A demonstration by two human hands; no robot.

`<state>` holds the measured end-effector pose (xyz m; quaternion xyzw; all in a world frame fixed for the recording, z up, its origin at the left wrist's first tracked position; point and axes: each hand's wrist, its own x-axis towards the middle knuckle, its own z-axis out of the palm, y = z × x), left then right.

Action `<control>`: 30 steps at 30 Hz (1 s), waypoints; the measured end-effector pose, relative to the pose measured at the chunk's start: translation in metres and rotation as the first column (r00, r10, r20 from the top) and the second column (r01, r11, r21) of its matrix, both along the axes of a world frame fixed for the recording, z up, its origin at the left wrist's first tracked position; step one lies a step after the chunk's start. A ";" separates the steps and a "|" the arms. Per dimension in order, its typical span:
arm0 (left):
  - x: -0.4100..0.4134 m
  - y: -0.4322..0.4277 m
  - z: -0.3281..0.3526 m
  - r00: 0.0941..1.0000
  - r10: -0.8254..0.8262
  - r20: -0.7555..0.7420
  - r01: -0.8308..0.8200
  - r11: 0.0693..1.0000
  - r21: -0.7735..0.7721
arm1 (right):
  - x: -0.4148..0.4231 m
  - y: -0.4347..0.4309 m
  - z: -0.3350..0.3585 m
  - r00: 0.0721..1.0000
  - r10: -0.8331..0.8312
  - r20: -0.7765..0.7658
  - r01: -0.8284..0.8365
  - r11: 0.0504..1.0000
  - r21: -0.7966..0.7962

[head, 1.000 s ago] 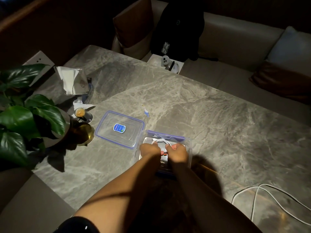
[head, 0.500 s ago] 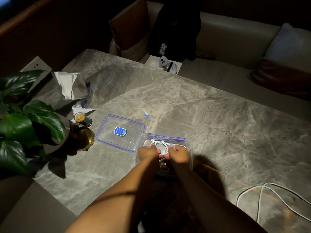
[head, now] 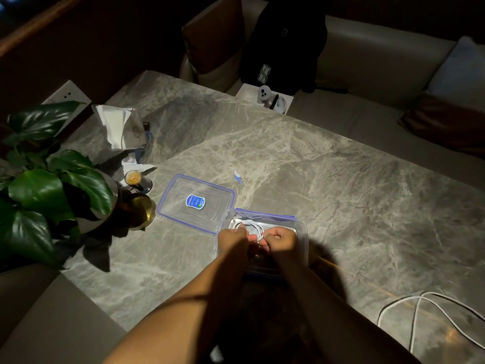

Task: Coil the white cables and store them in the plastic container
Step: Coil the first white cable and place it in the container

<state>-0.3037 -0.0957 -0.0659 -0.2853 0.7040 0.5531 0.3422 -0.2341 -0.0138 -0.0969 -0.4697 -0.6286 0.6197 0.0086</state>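
A coiled white cable (head: pixel 249 225) sits inside the clear, open plastic container (head: pixel 267 215); another white cable (head: pixel 422 294) sprawls loose, well apart.

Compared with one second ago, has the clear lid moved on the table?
No. The clear lid lies at the same spot relative to the small cup; only the camera view shifted.

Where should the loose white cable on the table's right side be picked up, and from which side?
Probably at the arched bend of the cable, where its strands meet: pinch them from above. It lies flat on the table and its ends run out of view, so the bend is the handiest part.
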 end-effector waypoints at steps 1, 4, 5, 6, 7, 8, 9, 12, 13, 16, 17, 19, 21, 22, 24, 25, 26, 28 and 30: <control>0.000 0.001 0.002 1.000 0.005 0.002 -0.005 1.000 0.003 | 0.000 0.000 -0.001 1.000 -0.007 -0.017 0.007 1.000 0.003; -0.001 0.003 0.004 1.000 0.000 0.015 0.000 1.000 -0.005 | 0.003 -0.002 0.000 0.998 0.021 -0.052 -0.018 0.999 0.045; -0.001 0.004 0.004 1.000 -0.009 0.018 0.009 1.000 -0.013 | 0.003 -0.002 -0.003 0.998 0.036 -0.048 -0.034 0.998 0.051; -0.002 0.004 0.003 1.000 -0.014 0.019 0.014 1.000 -0.017 | 0.003 -0.002 -0.001 0.998 0.052 -0.036 -0.049 0.996 0.072; -0.002 0.005 0.002 1.000 -0.012 0.022 0.013 1.000 -0.015 | 0.002 -0.002 -0.001 0.998 0.062 -0.027 -0.060 0.994 0.090; -0.003 0.005 0.001 1.000 -0.010 0.026 0.010 1.000 -0.013 | 0.002 -0.001 0.002 0.998 0.062 -0.029 -0.059 0.993 0.098; -0.004 0.005 -0.001 1.000 -0.010 0.022 0.010 1.000 -0.011 | 0.003 0.000 0.002 0.998 0.058 -0.035 -0.054 0.994 0.099; -0.005 0.003 -0.004 0.999 -0.042 0.026 0.043 0.999 -0.021 | 0.007 -0.001 0.003 0.999 0.043 -0.030 -0.040 0.996 0.085; -0.005 0.003 -0.006 0.998 -0.059 0.022 0.060 0.998 -0.026 | 0.007 -0.001 0.004 0.999 0.027 -0.029 -0.025 0.997 0.074; -0.006 0.004 -0.008 0.992 -0.128 0.004 0.128 0.991 -0.033 | 0.009 -0.003 0.010 0.999 -0.026 -0.036 0.028 0.998 0.053; -0.005 0.005 -0.008 0.990 -0.144 -0.004 0.144 0.989 -0.037 | 0.010 -0.004 0.012 0.999 -0.036 -0.035 0.038 0.998 0.056; -0.005 0.009 -0.007 0.984 -0.176 -0.027 0.175 0.984 -0.041 | 0.014 -0.003 0.015 0.998 -0.042 -0.044 0.045 0.996 0.075; -0.003 0.012 -0.007 0.981 -0.192 -0.032 0.192 0.981 -0.018 | 0.018 -0.002 0.018 0.998 -0.034 -0.051 0.038 0.995 0.089; -0.002 0.013 -0.008 0.980 -0.197 -0.032 0.197 0.980 -0.006 | 0.019 -0.001 0.018 0.998 -0.035 -0.053 0.039 0.996 0.077; -0.002 0.013 -0.010 0.976 -0.216 -0.034 0.217 0.976 -0.001 | 0.020 0.000 0.018 0.998 -0.045 -0.051 0.048 0.997 0.063; -0.003 0.013 -0.010 0.972 -0.230 -0.038 0.230 0.973 -0.005 | 0.019 0.000 0.019 0.998 -0.040 -0.044 0.043 0.996 0.074; -0.003 0.012 -0.010 0.969 -0.245 -0.041 0.245 0.970 -0.011 | 0.019 0.000 0.020 0.999 -0.034 -0.037 0.037 0.996 0.087; -0.006 0.012 -0.010 0.965 -0.259 -0.039 0.258 0.966 -0.027 | 0.017 -0.001 0.020 0.999 -0.042 -0.018 0.043 0.994 0.099; -0.008 0.013 -0.008 0.958 -0.284 -0.031 0.283 0.958 -0.040 | 0.016 -0.001 0.017 0.998 -0.063 0.015 0.061 0.993 0.100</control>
